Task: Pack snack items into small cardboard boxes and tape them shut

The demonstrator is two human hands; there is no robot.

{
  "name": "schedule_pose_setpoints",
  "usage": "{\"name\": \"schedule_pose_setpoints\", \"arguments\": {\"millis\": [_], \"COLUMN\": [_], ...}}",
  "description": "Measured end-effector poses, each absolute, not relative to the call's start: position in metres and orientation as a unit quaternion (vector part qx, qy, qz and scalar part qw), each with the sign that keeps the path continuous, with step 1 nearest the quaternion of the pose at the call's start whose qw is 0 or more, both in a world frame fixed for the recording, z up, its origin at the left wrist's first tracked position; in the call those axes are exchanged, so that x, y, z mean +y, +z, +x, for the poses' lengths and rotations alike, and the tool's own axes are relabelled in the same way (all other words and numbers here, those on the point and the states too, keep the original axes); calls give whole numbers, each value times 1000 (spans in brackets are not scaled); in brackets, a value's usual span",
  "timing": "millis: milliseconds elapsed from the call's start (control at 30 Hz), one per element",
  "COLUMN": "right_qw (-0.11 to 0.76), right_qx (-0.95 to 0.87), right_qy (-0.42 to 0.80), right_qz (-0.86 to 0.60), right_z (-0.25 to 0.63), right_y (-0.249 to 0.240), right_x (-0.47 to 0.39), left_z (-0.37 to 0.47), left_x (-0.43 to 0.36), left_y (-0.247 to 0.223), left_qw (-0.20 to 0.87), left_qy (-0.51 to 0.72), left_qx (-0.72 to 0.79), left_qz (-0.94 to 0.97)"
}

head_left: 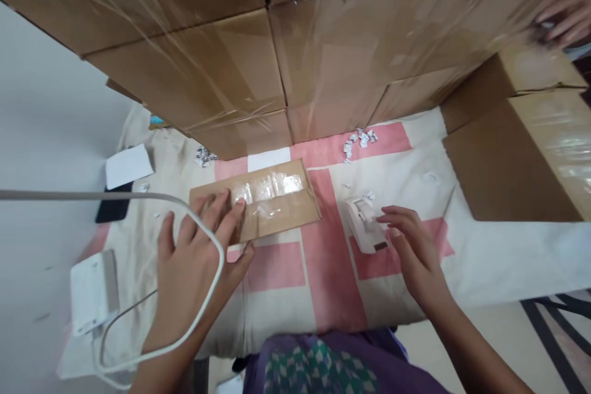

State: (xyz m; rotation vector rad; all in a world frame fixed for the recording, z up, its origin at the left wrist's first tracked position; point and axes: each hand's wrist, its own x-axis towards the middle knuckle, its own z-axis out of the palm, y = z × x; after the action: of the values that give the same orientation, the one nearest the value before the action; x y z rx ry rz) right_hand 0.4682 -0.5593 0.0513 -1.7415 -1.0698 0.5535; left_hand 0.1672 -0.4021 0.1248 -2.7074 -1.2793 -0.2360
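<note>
- Brown cardboard, one flat taped piece, lies in the head view on the pink-and-cream cloth, in front of the stack of boxes.
- The left hand rests on its near-left part, fingers spread wide, nothing grasped.
- The right hand is at the edge of a white plastic device; its fingers are narrow, but I cannot tell if they pinch it.
- Possible trouble: the cloth is soft and wrinkled, so uneven pressing could make the cardboard slide. The white cable crosses before the left hand and might catch it.
- Counted: two own hands, another person's hand, one separate box at right, one device. The stacked boxes are cut by the frame, so their number is uncertain.
</note>
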Motion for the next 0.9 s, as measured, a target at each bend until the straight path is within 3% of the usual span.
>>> {"name": "schedule_pose_setpoints", "arguments": {"millis": [200, 300, 367, 500, 900], "right_qw": [475, 466, 459, 463, 448], "right_qx": [-345, -321, -307, -272, -229], "right_qy": [309, 353, 385, 431, 417], "right_qz": [-748, -745, -740, -725, -757], "right_z": [480, 487, 491, 497, 479], "right_y": [33, 33, 33, 29, 42], "right_x": [-577, -574, -572, -570, -566], "left_z": [205, 239, 270, 325, 344], "left_x": [-448, -468, -468, -447, -443], "left_y": [95, 53, 29, 5, -20], "left_qw": [56, -41, -99, -166, -321], "left_qy": [-218, -332, -286, -205, -247], "left_qx": [-417, -227, -106, -84, -127], "left_qz": [-880, -915, -947, -961, -905]}}
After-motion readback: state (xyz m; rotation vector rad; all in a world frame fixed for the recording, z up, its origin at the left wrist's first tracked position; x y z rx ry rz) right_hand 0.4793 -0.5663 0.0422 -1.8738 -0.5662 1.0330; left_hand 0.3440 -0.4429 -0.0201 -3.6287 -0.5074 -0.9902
